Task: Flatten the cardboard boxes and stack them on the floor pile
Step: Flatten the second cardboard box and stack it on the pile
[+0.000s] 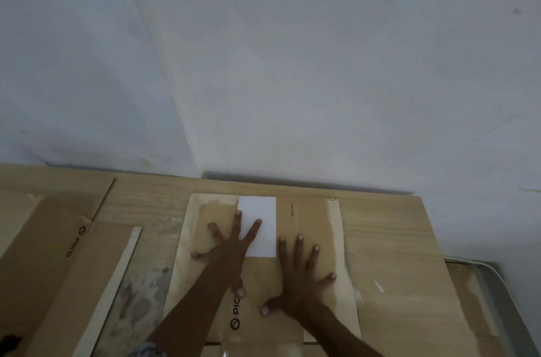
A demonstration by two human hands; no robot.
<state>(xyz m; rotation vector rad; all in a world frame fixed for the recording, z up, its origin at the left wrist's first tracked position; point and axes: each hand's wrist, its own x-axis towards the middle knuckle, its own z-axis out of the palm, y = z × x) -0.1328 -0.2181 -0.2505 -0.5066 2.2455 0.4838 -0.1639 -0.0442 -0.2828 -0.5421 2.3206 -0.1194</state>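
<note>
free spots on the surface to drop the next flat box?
Bare wood right of the pressed box, out to the table edge. A narrow strip between it and the left cardboard, partly taken by a loose strip. Centre crowded: both hands flat there.

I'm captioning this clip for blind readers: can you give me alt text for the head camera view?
Two bare hands, left hand and right hand, press palms-down with fingers spread on a flattened brown cardboard box bearing a white rectangular label. It lies on more flat brown cardboard sheets beside a pale painted wall.
</note>
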